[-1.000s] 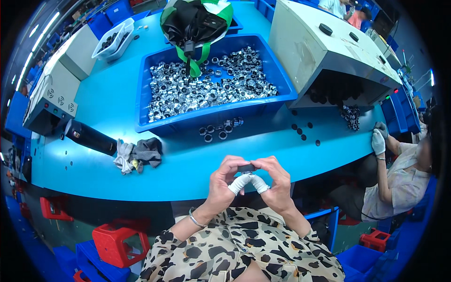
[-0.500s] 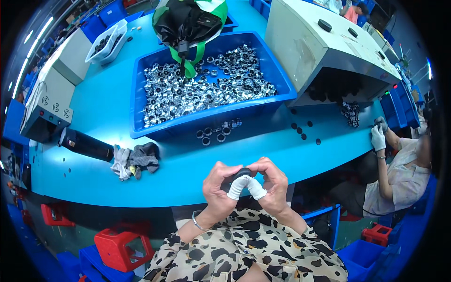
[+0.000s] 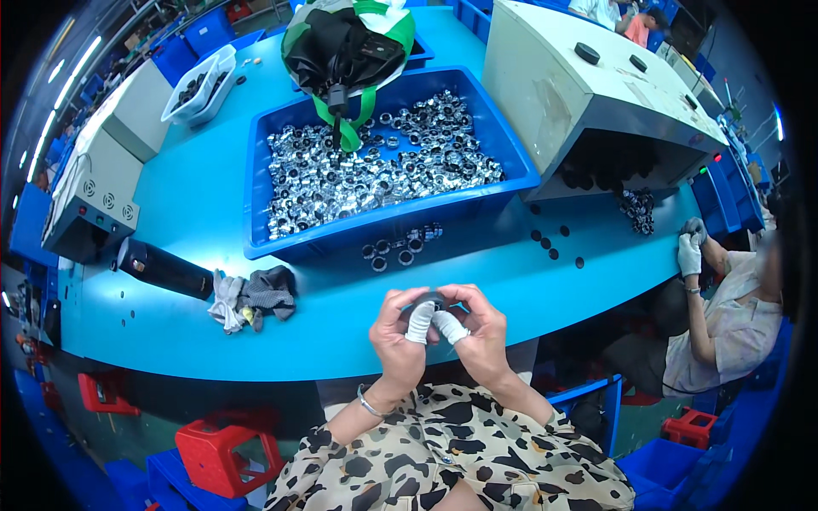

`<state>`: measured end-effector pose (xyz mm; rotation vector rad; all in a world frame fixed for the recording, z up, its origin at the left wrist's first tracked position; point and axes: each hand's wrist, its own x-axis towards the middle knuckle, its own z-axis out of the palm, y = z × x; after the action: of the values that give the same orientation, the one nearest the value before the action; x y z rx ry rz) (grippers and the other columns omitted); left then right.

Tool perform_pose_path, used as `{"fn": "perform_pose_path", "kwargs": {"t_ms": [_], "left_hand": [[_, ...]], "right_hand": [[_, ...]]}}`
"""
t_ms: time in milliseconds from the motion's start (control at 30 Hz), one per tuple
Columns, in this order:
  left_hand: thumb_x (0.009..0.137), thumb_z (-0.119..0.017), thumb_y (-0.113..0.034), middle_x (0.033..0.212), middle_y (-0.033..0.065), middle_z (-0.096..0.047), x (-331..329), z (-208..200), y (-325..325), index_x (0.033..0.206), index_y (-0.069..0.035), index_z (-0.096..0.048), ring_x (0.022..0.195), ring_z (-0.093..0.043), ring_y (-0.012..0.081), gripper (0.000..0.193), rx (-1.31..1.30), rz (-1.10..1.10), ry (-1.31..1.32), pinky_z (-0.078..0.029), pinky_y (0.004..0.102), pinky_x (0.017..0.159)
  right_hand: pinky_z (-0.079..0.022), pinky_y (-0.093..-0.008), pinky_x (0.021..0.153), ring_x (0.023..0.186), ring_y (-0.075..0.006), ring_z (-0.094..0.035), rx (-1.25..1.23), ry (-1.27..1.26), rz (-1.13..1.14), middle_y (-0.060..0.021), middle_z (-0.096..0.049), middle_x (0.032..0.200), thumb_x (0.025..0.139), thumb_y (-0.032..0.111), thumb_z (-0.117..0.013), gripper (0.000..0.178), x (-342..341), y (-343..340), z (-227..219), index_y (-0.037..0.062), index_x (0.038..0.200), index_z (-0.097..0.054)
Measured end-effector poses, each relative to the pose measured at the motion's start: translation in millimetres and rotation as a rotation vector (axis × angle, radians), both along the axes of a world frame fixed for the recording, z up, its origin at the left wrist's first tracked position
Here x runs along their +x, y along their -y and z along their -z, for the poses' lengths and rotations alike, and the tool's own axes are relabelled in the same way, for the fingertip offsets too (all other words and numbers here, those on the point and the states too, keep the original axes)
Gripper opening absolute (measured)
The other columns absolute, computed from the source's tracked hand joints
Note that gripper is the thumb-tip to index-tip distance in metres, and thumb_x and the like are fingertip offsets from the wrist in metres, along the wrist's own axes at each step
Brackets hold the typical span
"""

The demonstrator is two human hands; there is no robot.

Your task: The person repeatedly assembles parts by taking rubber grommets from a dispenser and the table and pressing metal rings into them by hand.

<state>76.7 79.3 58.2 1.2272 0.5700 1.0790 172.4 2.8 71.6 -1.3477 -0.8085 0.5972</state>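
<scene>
Two hands — the left hand (image 3: pixel 399 347) and the right hand (image 3: pixel 482 342), thumbs in white ribbed covers (image 3: pixel 418 324) — grip a small round black piece (image 3: pixel 429 298) between them, over the near side of the smooth turquoise bench (image 3: pixel 494 277). Beyond it, shiny silver rings (image 3: pixel 406 257) lie before a rectangular blue plastic bin (image 3: pixel 477 205); flat black discs (image 3: pixel 546 243) lie farther right.

thumb covers (image 3: pixel 419 322): matt, ribbed white cloth. rings (image 3: pixel 379 183): glossy, metallic-looking; tub (image 3: pixel 400 212): smooth blue plastic. tabletop (image 3: pixel 187 204): smooth, with a soft sheen.
</scene>
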Motion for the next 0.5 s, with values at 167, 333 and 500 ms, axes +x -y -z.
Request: {"fn": "perform_pose_path", "kwargs": {"t_ms": [167,333,500], "left_hand": [[0.085,-0.078,-0.002,0.097,0.0046,-0.064,-11.5,-7.7,-16.3,0.105,-0.003,-0.069,0.075,-0.066,0.0112,0.022,0.245,0.1,-0.219,-0.05,0.0221,0.052],[0.079,-0.083,-0.004,0.082,0.0085,-0.062,-14.2,-16.8,-23.9,0.094,-0.003,-0.067,0.069,-0.063,0.0182,0.022,0.571,0.174,-0.429,-0.049,0.0283,0.054],[0.078,-0.082,-0.001,0.083,0.01,-0.062,3.3,8.1,-3.6,0.093,-0.003,-0.065,0.068,-0.061,0.0242,0.022,0.507,-0.051,-0.39,-0.048,0.0312,0.058]], "right_hand": [[-0.058,-0.0341,0.092,0.105,-0.0219,-0.067,0.007,0.148,0.009,-0.013,-0.062,0.116,0.08,-0.017,-0.061,0.04,11.5,7.3,5.8,-0.0027,0.117,-0.064],[-0.056,-0.0331,0.095,0.106,-0.0217,-0.065,-0.014,0.174,-0.017,-0.0125,-0.06,0.116,0.079,-0.018,-0.061,0.04,11.2,16.2,6.1,-0.0037,0.116,-0.062],[-0.054,-0.0309,0.091,0.104,-0.0192,-0.062,0.003,-0.164,0.023,-0.0095,-0.06,0.109,0.079,-0.018,-0.061,0.038,7.7,8.7,15.5,-0.0027,0.114,-0.062]]}}
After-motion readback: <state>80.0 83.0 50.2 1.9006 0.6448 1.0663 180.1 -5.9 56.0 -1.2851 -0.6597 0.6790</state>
